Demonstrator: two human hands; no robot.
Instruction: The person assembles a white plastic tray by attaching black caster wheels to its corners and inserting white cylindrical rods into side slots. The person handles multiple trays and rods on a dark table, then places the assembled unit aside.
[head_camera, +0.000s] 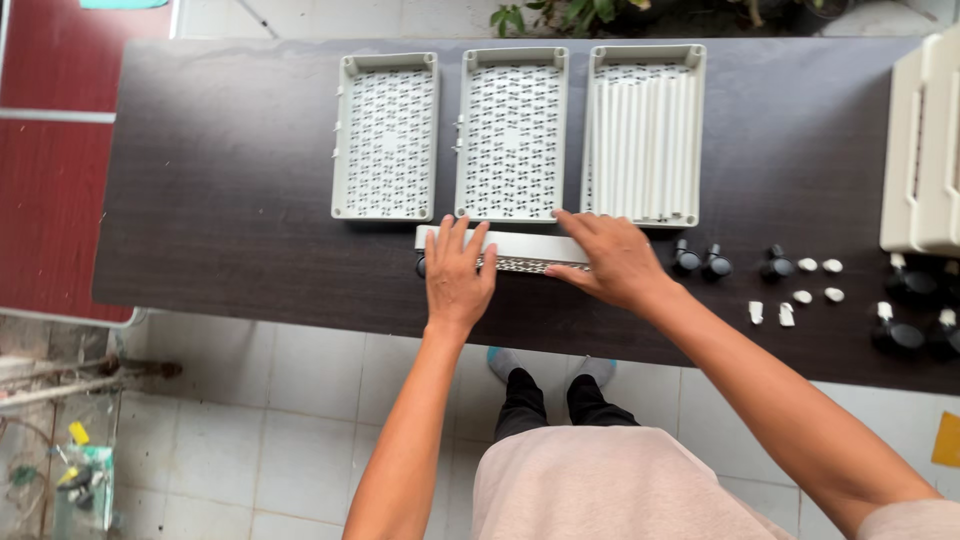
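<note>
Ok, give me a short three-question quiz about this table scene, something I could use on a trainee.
1. True or false: both hands, the left hand and the right hand, rest on the same grey perforated tray lying on its side.
2. Of the three flat trays in a row, which one holds white tubes: left, middle or right?
3. Multiple choice: the black caster wheels lie A) left of the hands, B) right of the hands, C) inside the left tray.

Key: 1 true; 2 the right tray; 3 B.
</note>
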